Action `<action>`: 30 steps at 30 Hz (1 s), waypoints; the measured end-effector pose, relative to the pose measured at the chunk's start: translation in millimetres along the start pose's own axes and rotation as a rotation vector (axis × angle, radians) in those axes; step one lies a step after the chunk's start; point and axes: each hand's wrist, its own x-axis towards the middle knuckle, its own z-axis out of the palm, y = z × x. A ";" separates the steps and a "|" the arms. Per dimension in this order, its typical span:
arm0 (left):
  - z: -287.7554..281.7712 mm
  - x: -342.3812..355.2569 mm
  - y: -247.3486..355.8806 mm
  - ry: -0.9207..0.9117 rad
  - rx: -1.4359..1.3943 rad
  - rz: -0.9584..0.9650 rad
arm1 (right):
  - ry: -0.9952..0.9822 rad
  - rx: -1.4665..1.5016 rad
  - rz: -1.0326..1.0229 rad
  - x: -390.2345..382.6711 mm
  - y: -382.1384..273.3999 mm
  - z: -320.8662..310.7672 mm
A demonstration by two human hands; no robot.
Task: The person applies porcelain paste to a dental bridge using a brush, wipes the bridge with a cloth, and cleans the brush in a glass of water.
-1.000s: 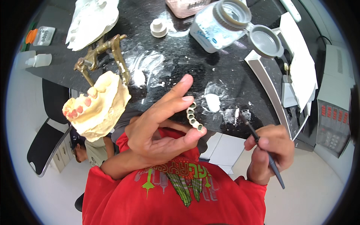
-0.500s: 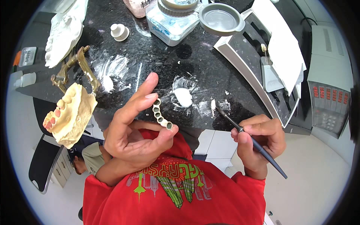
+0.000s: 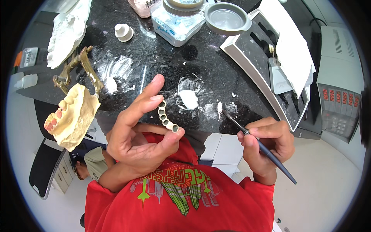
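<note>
- Frame centre: left hand (image 3: 137, 141) pinches curved dental bridge (image 3: 165, 122) between thumb and fingertip.
- Lower right: right hand (image 3: 272, 143) clamped on slim dark tool (image 3: 275, 160), tip near white smear (image 3: 211, 111).

Left fingers (image 3: 146, 105) spread, right fingers (image 3: 266, 132) curled

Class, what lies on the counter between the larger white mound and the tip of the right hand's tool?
The head view shows a thin white smear, then a small whitish lump close beside the tool tip.
</note>
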 end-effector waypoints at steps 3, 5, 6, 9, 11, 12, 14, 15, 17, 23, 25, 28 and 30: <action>2.0 0.4 1.5 0.029 0.006 -0.008 | -0.012 -0.001 -0.007 1.3 -0.3 1.1; 2.1 0.2 2.8 0.063 -0.010 -0.017 | 0.024 0.042 0.010 -1.1 -1.3 2.3; 2.8 0.5 3.3 0.056 -0.010 -0.014 | 0.039 0.065 0.018 -2.6 -2.2 2.6; 2.5 1.3 2.1 0.042 -0.017 -0.005 | 0.098 0.211 -0.061 -5.0 -2.9 6.9; 6.1 3.6 5.9 0.070 -0.012 -0.040 | -0.030 0.229 -0.151 -0.3 -2.5 6.8; 5.5 4.1 7.4 0.076 -0.004 -0.052 | -0.093 0.238 -0.197 2.3 -2.9 7.5; 4.2 3.2 6.3 0.083 -0.003 -0.038 | -0.179 0.213 -0.246 9.5 -4.0 12.2; 3.2 3.1 5.8 0.085 -0.002 -0.031 | -0.203 0.210 -0.262 12.6 -4.9 15.3; 2.5 4.6 5.9 0.076 0.020 -0.010 | -0.163 0.205 -0.272 15.0 -7.4 24.4; 0.3 5.3 4.4 0.054 0.047 0.003 | -0.157 0.216 -0.282 19.1 -5.9 31.8; 0.2 5.1 4.4 0.055 0.059 0.000 | -0.156 0.203 -0.299 19.4 -4.1 32.8; 0.6 5.4 3.7 0.062 0.067 0.003 | -0.158 0.193 -0.308 19.4 -3.3 33.3; 0.7 5.2 3.2 0.068 0.069 0.003 | -0.161 0.190 -0.304 19.5 -3.4 33.4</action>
